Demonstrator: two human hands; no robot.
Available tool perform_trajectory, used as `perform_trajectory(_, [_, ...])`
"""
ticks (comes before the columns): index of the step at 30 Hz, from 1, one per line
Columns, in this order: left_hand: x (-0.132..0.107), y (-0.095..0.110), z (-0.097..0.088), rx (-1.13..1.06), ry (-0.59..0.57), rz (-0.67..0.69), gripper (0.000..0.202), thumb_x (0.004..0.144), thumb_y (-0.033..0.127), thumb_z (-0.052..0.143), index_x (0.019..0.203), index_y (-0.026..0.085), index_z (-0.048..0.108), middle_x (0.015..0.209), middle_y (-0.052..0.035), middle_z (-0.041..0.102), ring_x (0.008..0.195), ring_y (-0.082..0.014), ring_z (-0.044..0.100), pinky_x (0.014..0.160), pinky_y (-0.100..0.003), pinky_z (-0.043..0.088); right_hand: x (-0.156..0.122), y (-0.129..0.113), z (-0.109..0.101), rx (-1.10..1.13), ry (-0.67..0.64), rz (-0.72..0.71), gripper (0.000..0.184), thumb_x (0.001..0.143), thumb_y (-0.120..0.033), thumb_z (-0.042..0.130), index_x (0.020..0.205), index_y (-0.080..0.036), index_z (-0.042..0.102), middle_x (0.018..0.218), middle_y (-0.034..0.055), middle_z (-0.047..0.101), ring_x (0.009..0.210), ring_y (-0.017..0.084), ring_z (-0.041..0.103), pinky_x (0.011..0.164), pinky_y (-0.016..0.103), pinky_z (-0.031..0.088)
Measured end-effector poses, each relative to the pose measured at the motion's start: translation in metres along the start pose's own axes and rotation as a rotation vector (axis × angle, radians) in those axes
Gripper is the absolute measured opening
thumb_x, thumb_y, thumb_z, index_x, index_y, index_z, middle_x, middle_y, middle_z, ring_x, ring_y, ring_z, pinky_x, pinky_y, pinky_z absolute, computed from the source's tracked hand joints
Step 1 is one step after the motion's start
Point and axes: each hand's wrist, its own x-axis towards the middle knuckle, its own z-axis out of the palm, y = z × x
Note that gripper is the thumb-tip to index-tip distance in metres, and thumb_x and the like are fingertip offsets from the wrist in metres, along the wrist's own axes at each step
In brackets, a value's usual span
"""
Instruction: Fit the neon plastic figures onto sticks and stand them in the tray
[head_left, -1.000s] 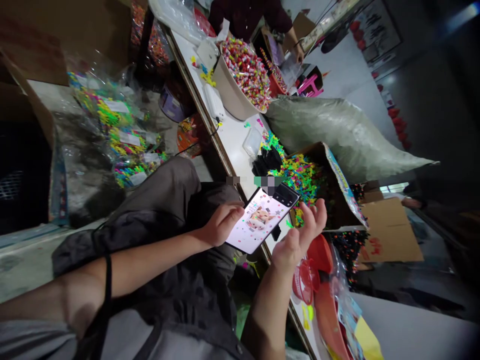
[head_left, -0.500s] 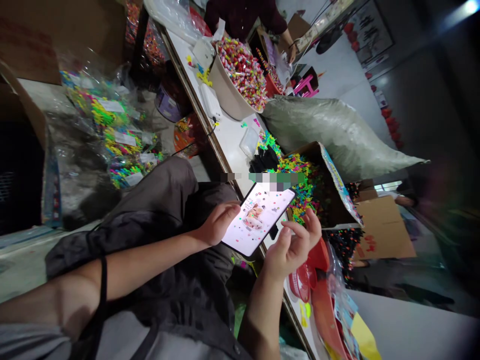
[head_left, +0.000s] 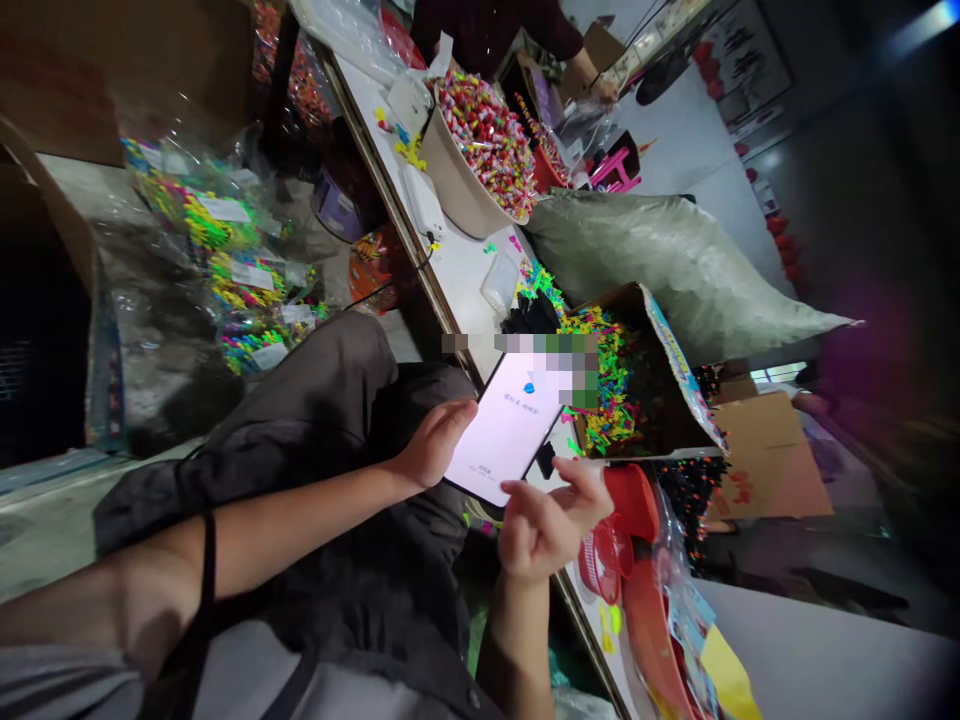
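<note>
- Gripping the phone (head_left: 499,440) along one long edge, my left hand (head_left: 435,445) has its thumb laid over the front and its fingers closed behind.
- My right hand (head_left: 544,525) holds nothing: the fingers are loosely bent and parted, with one fingertip at the lower corner of the screen. I cannot tell whether it touches the glass or hovers just off it.
- The phone is in front of me, tilted, beyond my knees, and in my view it overlaps the edge of the white table (head_left: 450,280). Its screen is lit pale, with a small blue mark and lines of print; its far end is blurred out.
- Just past the phone, a black bundle (head_left: 532,315) lies on the table near a clear plastic case (head_left: 500,283).
- Beside these, small bright pieces (head_left: 607,410) spill from a cardboard box (head_left: 679,365) tipped on its side.
- Farther along stands a beige tub (head_left: 457,190) heaped with red, white and yellow bits, and a big pale sack (head_left: 675,260) lies behind.
- Nearer my right forearm is a red basket (head_left: 600,560).
- Across the table, another person's hand (head_left: 604,90) is at some clear plastic.
</note>
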Motion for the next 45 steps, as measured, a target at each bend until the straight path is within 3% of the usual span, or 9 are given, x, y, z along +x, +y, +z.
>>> perform_trajectory(5, [0.002,-0.002,-0.002,-0.019,0.043,0.002,0.040,0.076,0.050,0.047,0.074,0.012,0.058,0.063,-0.0024,0.061,0.056,-0.0137,0.056,0.051,-0.023,0.042,-0.019,-0.007,0.002,-0.126,-0.160,0.028,0.016,0.067,-0.022,0.051,0.058,-0.022,0.064,0.113,0.0045,0.044,0.104,0.026,0.038,0.079,0.045,0.035])
perform_trajectory(9, [0.003,-0.003,-0.004,-0.011,0.035,0.015,0.040,0.076,0.050,0.048,0.071,0.012,0.058,0.061,-0.0018,0.060,0.052,-0.0118,0.054,0.048,-0.022,0.040,-0.008,-0.005,0.003,-0.087,-0.060,0.198,0.016,0.074,-0.021,0.049,0.070,-0.020,0.064,0.117,0.0072,0.042,0.109,0.026,0.038,0.078,0.042,0.038])
perform_trajectory(14, [0.003,-0.006,-0.003,-0.048,-0.028,0.009,0.040,0.076,0.048,0.049,0.086,0.011,0.061,0.071,-0.0056,0.064,0.062,-0.0166,0.059,0.056,-0.026,0.045,0.031,0.000,0.006,0.165,0.241,0.406,0.016,0.081,-0.018,0.043,0.097,-0.018,0.044,0.085,0.0048,0.057,0.075,0.014,0.056,0.062,0.029,0.045])
perform_trajectory(21, [0.002,-0.006,-0.004,-0.020,-0.138,0.042,0.041,0.078,0.046,0.047,0.090,0.010,0.061,0.089,-0.0116,0.065,0.071,-0.0201,0.061,0.064,-0.030,0.047,0.069,0.007,0.015,0.340,0.170,0.474,0.014,0.082,-0.023,0.045,0.088,-0.022,0.033,0.087,0.0031,0.062,0.033,0.002,0.034,0.035,0.018,0.028])
perform_trajectory(25, [0.000,-0.006,-0.002,-0.046,-0.144,0.017,0.044,0.079,0.047,0.046,0.093,0.009,0.060,0.087,-0.0123,0.065,0.070,-0.0205,0.061,0.059,-0.029,0.047,0.061,0.005,0.018,0.302,0.134,0.489,0.011,0.080,-0.022,0.047,0.080,-0.019,0.036,0.081,0.0047,0.062,0.036,0.003,0.037,0.038,0.018,0.028])
perform_trajectory(32, [-0.003,-0.006,0.001,-0.090,-0.116,0.012,0.039,0.078,0.044,0.048,0.091,0.010,0.060,0.084,-0.0102,0.065,0.071,-0.0201,0.061,0.065,-0.030,0.048,0.040,0.002,0.007,0.381,0.339,0.459,0.013,0.075,-0.015,0.049,0.075,-0.020,0.037,0.071,0.0001,0.060,0.044,0.007,0.044,0.039,0.019,0.032])
perform_trajectory(38, [-0.001,-0.007,-0.003,0.005,-0.047,0.041,0.036,0.077,0.045,0.049,0.076,0.011,0.057,0.066,-0.0045,0.061,0.059,-0.0145,0.057,0.054,-0.023,0.044,0.032,0.005,0.005,0.393,0.217,0.538,0.012,0.076,-0.016,0.049,0.076,-0.019,0.037,0.074,0.0013,0.062,0.039,0.004,0.037,0.038,0.018,0.029])
perform_trajectory(42, [0.001,-0.006,-0.002,-0.024,-0.041,0.044,0.034,0.077,0.045,0.049,0.078,0.012,0.056,0.070,-0.0047,0.061,0.063,-0.0154,0.058,0.059,-0.025,0.045,0.026,0.004,0.004,0.409,0.255,0.510,0.012,0.076,-0.014,0.050,0.075,-0.019,0.038,0.074,0.0023,0.063,0.043,0.006,0.042,0.040,0.018,0.031])
perform_trajectory(45, [0.001,-0.005,0.000,-0.031,-0.039,0.037,0.034,0.077,0.045,0.049,0.079,0.011,0.056,0.072,-0.0058,0.062,0.064,-0.0167,0.059,0.060,-0.027,0.046,0.024,0.003,0.003,0.421,0.175,0.501,0.011,0.075,-0.013,0.049,0.076,-0.018,0.040,0.075,0.0036,0.064,0.048,0.007,0.047,0.043,0.019,0.033])
